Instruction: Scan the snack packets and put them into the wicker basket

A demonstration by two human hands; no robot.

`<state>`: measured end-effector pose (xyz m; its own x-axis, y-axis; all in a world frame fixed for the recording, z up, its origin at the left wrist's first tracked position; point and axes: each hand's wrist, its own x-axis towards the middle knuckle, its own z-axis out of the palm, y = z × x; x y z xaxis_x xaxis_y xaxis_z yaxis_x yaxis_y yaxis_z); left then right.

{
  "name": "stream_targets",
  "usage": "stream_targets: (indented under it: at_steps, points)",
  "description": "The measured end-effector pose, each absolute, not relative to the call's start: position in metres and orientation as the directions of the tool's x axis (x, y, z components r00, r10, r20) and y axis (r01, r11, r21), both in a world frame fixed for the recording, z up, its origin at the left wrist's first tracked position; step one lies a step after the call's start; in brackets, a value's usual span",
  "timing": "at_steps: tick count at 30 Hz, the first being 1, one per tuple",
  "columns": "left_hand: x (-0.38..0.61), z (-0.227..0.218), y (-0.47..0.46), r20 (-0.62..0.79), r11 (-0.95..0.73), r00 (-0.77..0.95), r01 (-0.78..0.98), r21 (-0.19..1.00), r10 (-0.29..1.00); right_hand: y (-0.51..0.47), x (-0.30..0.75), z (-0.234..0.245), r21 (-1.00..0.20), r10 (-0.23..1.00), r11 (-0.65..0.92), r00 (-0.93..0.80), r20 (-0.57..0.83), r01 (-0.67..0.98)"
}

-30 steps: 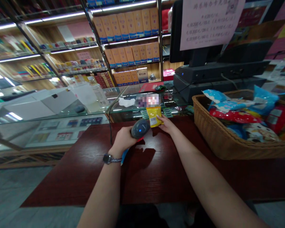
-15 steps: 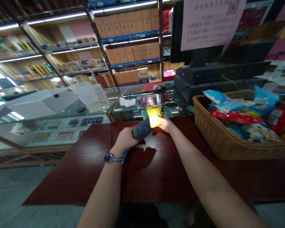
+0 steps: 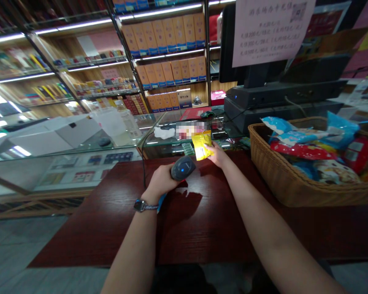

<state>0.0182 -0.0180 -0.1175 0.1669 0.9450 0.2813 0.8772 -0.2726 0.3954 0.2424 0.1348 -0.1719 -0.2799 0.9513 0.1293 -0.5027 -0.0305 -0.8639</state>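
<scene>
My left hand (image 3: 162,179) is wrapped round a dark barcode scanner (image 3: 183,168), whose head points toward the right and shows a small blue light. A watch sits on that wrist. In my right hand (image 3: 217,155) is a small yellow snack packet (image 3: 202,145), held upright by its lower right side, a little beyond the scanner and apart from it. Below both hands lies the dark red wooden tabletop (image 3: 184,237). Part of a blue item (image 3: 162,202) shows beneath my left wrist; most of it is hidden.
To the right stands a wicker basket (image 3: 272,179) filled with snack bags. A monitor with a paper sign (image 3: 270,32) rises behind it. Glass display counters (image 3: 79,171) run along the left and back. A black cable (image 3: 143,163) hangs near my left hand. Shelves of boxes line the wall.
My right hand has shifted the yellow packet slightly right and away from the scanner, tilting it. The packet's bright glare has gone, and a blue light now shows on the scanner.
</scene>
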Motion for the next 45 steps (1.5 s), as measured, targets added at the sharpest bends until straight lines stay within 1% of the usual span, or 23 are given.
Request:
stream_targets:
  at_steps: [4,14,23,29,36,41,45]
  points:
    - [0.019,-0.117,-0.019,0.301,-0.293,0.174,0.862,0.413,0.938,0.135,0.244,-0.18,-0.876,0.961,-0.032,-0.256,0.105,-0.482]
    - [0.02,-0.117,-0.02,0.298,-0.244,0.115,0.863,0.443,0.948,0.133,0.243,-0.174,-0.868,0.962,-0.005,-0.239,0.131,-0.496]
    - [0.022,-0.113,-0.021,0.316,-0.25,0.104,0.847,0.469,0.943,0.134,0.243,-0.177,-0.87,0.96,0.0,-0.244,0.138,-0.493]
    - [0.023,-0.111,-0.023,0.384,-0.311,0.134,0.84,0.445,0.914,0.137,0.244,-0.181,-0.86,0.965,-0.012,-0.232,0.124,-0.51]
    - [0.024,-0.11,-0.024,0.364,-0.313,0.158,0.852,0.419,0.918,0.143,0.245,-0.187,-0.835,0.964,-0.009,-0.226,0.138,-0.55]
    - [0.023,-0.11,-0.024,0.376,-0.327,0.165,0.845,0.423,0.912,0.144,0.245,-0.188,-0.818,0.968,-0.016,-0.214,0.132,-0.575]
    - [0.021,-0.111,-0.023,0.358,-0.318,0.165,0.846,0.428,0.919,0.144,0.246,-0.19,-0.822,0.973,-0.009,-0.193,0.124,-0.57]
